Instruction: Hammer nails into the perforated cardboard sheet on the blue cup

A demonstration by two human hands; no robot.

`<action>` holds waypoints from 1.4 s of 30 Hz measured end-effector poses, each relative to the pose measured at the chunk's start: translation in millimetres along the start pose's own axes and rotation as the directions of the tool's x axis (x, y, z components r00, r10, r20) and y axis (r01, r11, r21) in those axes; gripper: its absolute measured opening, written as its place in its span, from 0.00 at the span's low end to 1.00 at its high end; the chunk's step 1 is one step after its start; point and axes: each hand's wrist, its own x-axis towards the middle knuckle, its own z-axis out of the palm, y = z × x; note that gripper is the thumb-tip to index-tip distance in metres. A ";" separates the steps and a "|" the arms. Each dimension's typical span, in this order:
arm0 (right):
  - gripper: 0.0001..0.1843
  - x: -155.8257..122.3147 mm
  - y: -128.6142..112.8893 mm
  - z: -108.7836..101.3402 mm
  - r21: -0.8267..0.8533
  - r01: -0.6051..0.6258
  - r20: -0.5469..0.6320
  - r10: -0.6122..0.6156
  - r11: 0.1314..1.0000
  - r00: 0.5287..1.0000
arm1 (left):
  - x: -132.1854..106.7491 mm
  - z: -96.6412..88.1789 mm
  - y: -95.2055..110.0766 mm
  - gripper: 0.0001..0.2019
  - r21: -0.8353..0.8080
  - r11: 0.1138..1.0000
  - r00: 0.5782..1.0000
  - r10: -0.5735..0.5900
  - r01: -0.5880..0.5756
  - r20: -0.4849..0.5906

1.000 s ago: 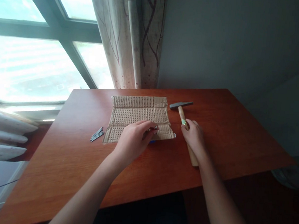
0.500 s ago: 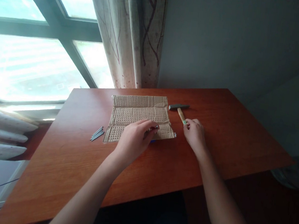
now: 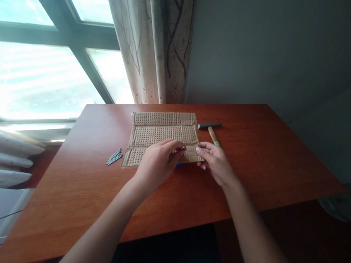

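Observation:
A creased cardboard sheet (image 3: 159,135), punched with rows of small holes, lies on the table. Above its near edge, my left hand (image 3: 158,161) is closed in a pinch; a small shiny end, apparently of a nail (image 3: 184,148), shows at the fingertips. My right hand (image 3: 214,160) has its thumb and fingers closed on the sheet's near right corner. Just beyond that hand rests a hammer (image 3: 213,135) with a dark metal head and a wooden handle, its lower end hidden. A small pile of nails (image 3: 114,157) lies left of the sheet.
The reddish-brown wooden table (image 3: 281,158) extends to both sides of the sheet. Something blue (image 3: 179,165) peeks out beneath the cardboard's near edge. Behind the table hang a patterned curtain (image 3: 159,43) and a grey wall (image 3: 264,45), with a bright window (image 3: 28,80) at left.
My right hand has let go of the hammer's handle and moved left to the cardboard's corner. The hammer stays lying on the table. My left hand has barely moved.

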 end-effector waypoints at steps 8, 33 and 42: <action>0.18 8.1 -1.0 7.5 0.111 0.024 -0.042 -0.020 0.994 0.999 | 7.3 -6.6 0.3 0.04 -0.019 1.000 0.999 -0.018 0.018 -0.031; 0.16 2.0 6.5 7.0 0.015 0.012 -0.069 -0.011 1.000 0.998 | 1.6 1.8 -0.7 0.03 -0.057 0.998 0.999 -0.031 0.031 -0.010; 0.17 2.0 6.6 5.6 -0.130 0.061 -0.087 -0.073 0.990 0.994 | 0.8 2.9 -1.9 0.05 -0.012 1.000 1.000 -0.017 0.017 -0.005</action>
